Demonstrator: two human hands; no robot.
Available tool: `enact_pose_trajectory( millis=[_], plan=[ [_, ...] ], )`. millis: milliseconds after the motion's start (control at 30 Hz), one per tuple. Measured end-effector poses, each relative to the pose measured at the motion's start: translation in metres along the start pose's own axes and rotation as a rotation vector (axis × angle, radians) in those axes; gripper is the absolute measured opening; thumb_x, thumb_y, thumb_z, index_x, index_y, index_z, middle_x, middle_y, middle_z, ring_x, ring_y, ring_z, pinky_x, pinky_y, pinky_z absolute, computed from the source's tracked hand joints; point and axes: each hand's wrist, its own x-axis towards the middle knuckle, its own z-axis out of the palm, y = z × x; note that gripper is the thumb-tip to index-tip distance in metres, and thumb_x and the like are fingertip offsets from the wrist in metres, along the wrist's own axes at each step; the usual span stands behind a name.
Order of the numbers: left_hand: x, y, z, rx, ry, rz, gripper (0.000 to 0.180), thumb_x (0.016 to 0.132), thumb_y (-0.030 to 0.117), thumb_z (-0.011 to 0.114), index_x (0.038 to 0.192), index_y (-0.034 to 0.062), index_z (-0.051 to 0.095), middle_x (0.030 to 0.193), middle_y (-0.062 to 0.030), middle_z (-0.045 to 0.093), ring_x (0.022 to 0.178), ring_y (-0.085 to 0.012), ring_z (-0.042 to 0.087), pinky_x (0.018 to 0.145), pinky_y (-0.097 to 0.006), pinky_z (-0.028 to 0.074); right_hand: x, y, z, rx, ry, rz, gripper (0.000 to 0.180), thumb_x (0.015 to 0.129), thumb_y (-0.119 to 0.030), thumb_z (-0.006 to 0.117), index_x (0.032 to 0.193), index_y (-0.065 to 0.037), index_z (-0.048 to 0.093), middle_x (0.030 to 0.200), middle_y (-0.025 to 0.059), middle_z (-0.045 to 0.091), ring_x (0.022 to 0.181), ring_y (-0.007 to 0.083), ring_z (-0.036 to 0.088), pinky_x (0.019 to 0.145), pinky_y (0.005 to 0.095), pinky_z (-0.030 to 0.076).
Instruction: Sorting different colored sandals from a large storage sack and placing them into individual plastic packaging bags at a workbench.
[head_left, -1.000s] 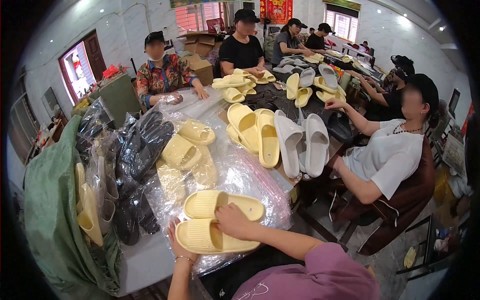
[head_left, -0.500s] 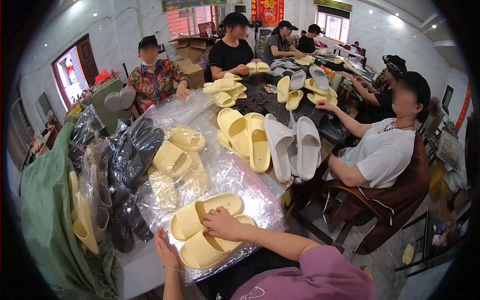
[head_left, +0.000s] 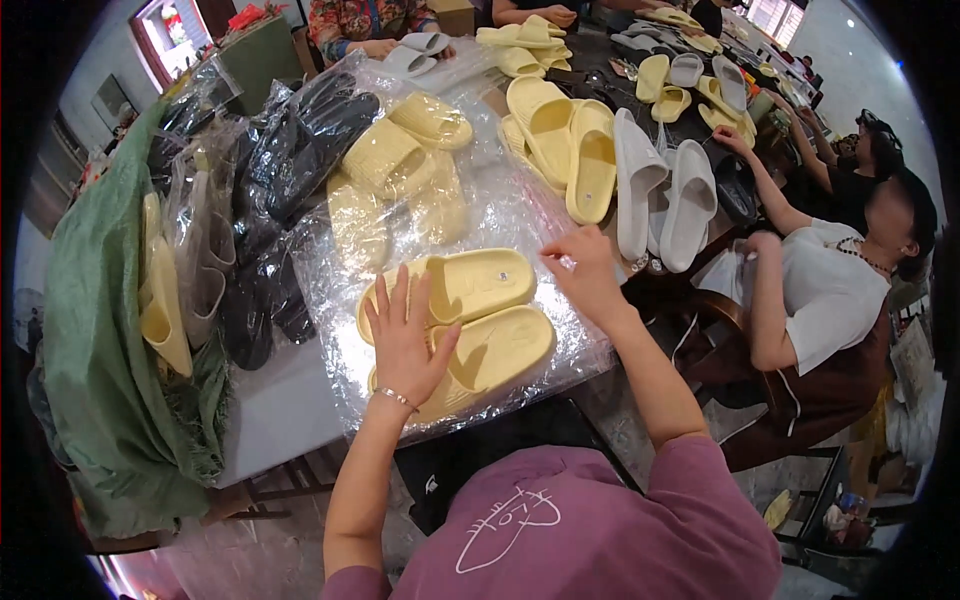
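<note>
Two pale yellow slide sandals (head_left: pixel 470 318) lie side by side on a sheet of clear plastic bags (head_left: pixel 500 205) in front of me. My left hand (head_left: pixel 405 335) rests flat on their left ends with the fingers spread. My right hand (head_left: pixel 585 270) hovers at the right end of the far sandal, its fingers pinched on the clear plastic there. Bagged yellow sandals (head_left: pixel 395 160) lie further back on the same plastic.
Bagged black sandals (head_left: pixel 290 150) and a green sack (head_left: pixel 95 330) fill the table's left side. Loose yellow sandals (head_left: pixel 570 145) and grey sandals (head_left: pixel 660 195) lie beyond. A seated person in a white top (head_left: pixel 820 290) works at the right; others sit further back.
My view has tipped down and closer to the table. My right hand has left the top of the near sandal and moved right to the plastic. My left hand has come up onto the sandals.
</note>
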Motion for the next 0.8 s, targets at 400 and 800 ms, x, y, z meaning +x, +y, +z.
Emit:
enact_pose_trajectory(
  millis=[400,800],
  plan=[
    [-0.013,-0.004,0.008,-0.037,-0.107,-0.036,0.069,0.084,0.038,0.057,0.144,0.0154,0.032,0.151,-0.0137,0.021,0.139,-0.0407,0.013,0.110,-0.057,0.009,-0.007,0.001,0.044,-0.004,-0.170,-0.202,0.009,0.071,-0.020,0.071,0.078,-0.013,0.072,0.082,-0.0007,0.062,0.092,0.0217,0.051,0.085,0.0381,0.036],
    [-0.007,-0.004,0.011,-0.044,-0.124,-0.047,0.068,0.084,0.037,0.056,0.143,0.0150,0.032,0.151,-0.0139,0.023,0.139,-0.0403,0.014,0.111,-0.055,0.008,0.045,0.021,0.044,-0.065,-0.610,-0.365,0.007,0.067,-0.025,0.071,0.070,-0.020,0.068,0.082,-0.0048,0.060,0.098,0.0188,0.048,0.087,0.0397,0.032]
  ],
)
